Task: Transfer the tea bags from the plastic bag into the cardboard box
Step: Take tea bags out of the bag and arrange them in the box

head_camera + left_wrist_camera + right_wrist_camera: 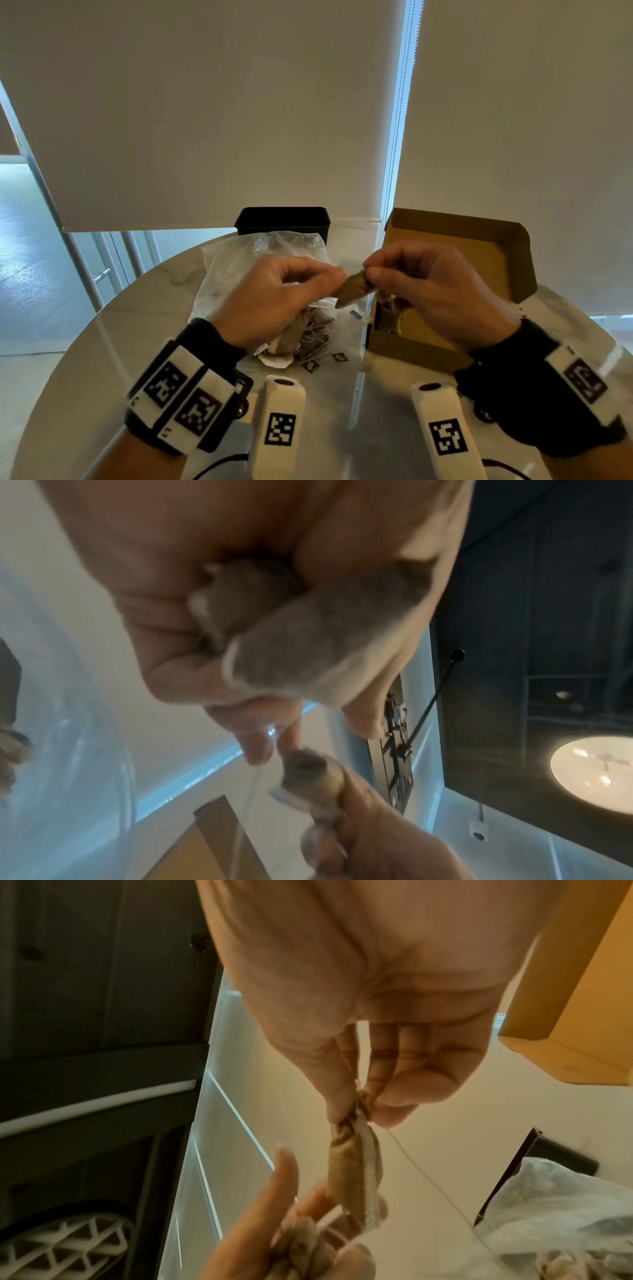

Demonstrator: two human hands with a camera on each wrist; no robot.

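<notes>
Both hands are raised over the table, between the clear plastic bag [236,270] and the open cardboard box [479,250]. My right hand [371,272] pinches the top of one brown tea bag [354,289] between thumb and fingertips [394,1096]. That tea bag [352,1167] hangs down with its lower end among the left fingers [287,1191]. A thin string [428,1180] trails from it. My left hand [334,279] is curled round other tea bags [308,647] in its palm. More tea bags [308,334] spill from the plastic bag's mouth.
A black container [284,219] stands behind the plastic bag at the back of the round marble table [137,325]. Two loose paper tags [310,366] lie near the front. Some tea bags [388,318] lie inside the box. A window blind hangs close behind.
</notes>
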